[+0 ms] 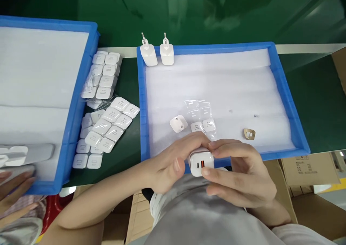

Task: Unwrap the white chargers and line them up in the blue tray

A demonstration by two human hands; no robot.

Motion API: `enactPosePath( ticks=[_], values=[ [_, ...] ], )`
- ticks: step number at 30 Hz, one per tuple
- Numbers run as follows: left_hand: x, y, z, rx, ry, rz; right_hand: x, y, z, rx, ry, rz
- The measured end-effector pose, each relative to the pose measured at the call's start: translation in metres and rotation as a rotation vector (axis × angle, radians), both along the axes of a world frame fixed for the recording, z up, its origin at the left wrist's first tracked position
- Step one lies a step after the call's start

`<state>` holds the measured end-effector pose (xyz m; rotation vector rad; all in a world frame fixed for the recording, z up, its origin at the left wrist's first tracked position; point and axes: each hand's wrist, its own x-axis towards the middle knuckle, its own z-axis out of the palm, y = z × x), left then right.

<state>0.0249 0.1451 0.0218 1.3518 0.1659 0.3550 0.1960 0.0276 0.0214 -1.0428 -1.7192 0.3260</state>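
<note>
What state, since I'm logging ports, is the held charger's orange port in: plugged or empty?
Empty: on the charger, the orange port shows with nothing plugged in.

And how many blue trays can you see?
2. The front tray, its near rim partly hidden by the held charger; and the left tray, cut off by the picture's left edge. Any outside the view can't be counted.
</note>
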Motion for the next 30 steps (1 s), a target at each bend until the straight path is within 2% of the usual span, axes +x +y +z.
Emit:
enactPosePath(
  ticks=[3, 6, 12, 21, 30],
  values=[
    [-0.001, 0.001, -0.001, -0.004, 0.005, -0.051, -0.001, 0.0, -0.005, 0.024, 0.075, -0.051],
    [-0.002, 0.001, 0.0, 0.022, 0.029, -0.078, -0.004, 0.002, -0.009, -0.029, 0.157, -0.122],
    [-0.002, -0.003, 0.002, -0.053, -0.012, -0.026, -0.009, 0.008, -0.009, -0.054, 0.243, -0.046],
    [0.003, 0.002, 0.005, -0.079, -0.073, -0.021, -0.011, 0.01, -0.005, -0.062, 0.271, -0.038],
    [0.005, -0.002, 0.005, 0.085, -0.097, 0.06, -0.012, 0.008, -0.006, -0.073, 0.281, -0.013]
  ],
)
